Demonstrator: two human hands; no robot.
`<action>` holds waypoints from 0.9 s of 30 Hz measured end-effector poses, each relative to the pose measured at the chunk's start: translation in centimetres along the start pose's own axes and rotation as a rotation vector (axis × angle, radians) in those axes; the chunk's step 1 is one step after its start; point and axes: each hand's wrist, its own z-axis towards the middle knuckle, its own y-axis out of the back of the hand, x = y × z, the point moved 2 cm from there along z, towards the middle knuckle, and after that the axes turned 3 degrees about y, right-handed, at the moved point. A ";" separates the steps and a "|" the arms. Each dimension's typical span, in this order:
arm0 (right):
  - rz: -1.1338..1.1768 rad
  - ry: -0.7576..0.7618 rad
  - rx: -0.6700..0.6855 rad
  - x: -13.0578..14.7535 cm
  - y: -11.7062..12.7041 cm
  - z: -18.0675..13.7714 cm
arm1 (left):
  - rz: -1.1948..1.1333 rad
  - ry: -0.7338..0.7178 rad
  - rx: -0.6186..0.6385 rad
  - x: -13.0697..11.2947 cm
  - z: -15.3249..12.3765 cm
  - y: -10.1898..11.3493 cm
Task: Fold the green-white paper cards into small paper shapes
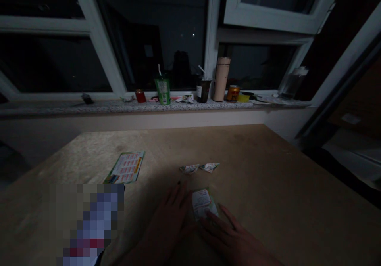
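Note:
A small printed sheet of paper, white with green edges, lies on the tabletop between my hands. My left hand rests by its left edge, fingers stretched forward; the dim light hides whether it touches the paper. Across the paper's lower right part lie the fingertips of my right hand, flat and somewhat spread. Just beyond are two small folded paper pieces, a left one and a right one, side by side with pointed ends.
On the table, a larger printed sheet lies at the left, beside a pixelated blurred area. The window sill holds a green cup with a straw, a dark cup, a pink flask, an orange can and a red jar.

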 end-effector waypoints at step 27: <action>0.193 -0.050 -0.191 -3.5 5.5 3.6 | -0.343 -0.239 0.015 0.0 0.0 0.6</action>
